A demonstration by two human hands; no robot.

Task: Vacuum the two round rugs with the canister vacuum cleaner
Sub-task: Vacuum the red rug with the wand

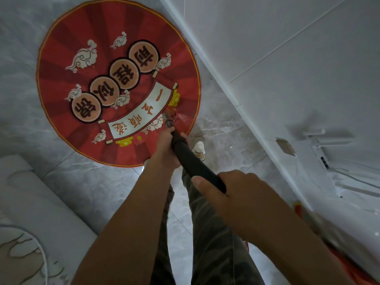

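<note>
I have both hands on the black vacuum wand (pixel 193 161). My left hand (pixel 166 149) is wrapped round it low down, near the tip. My right hand (pixel 236 194) is clenched round the upper end, thumb lying along the tube.

The nozzle end (pixel 168 120) sits on the red round rug (pixel 61 58), at about 4 o'clock on its disc, just inside the yellow border. The rug lies flat on the grey tiled floor (pixel 82 182) at my 11 o'clock, its far edge touching the white wall (pixel 287 58).

I judge this rug to be mid-clean. I see no tracks or dirt that show which parts are finished, so I cannot tell how much of it is left.

A pale round shape with a cloud pattern (pixel 18 254) shows at my 8 o'clock. It may be the second rug, and nothing is working on it, so I take it as not yet done. Something orange (pixel 298 208) lies at my 4 o'clock by the wall. I cannot tell whether it is the canister.
</note>
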